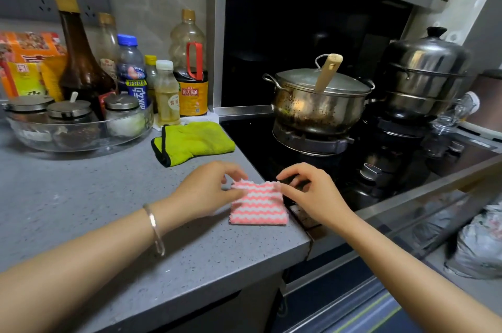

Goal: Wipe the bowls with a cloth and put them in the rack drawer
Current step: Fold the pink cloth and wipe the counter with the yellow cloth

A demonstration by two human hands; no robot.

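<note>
A pink-and-white zigzag cloth, folded into a small square, lies near the right edge of the grey countertop. My left hand pinches its top left corner. My right hand pinches its top right corner, reaching over the edge of the black stove. No bowl for wiping and no rack drawer shows in the head view.
A green oven mitt lies behind the cloth. Sauce bottles and a glass tray of spice jars stand at the back left. A lidded steel pot and a steamer sit on the burners. Bags lie below at right.
</note>
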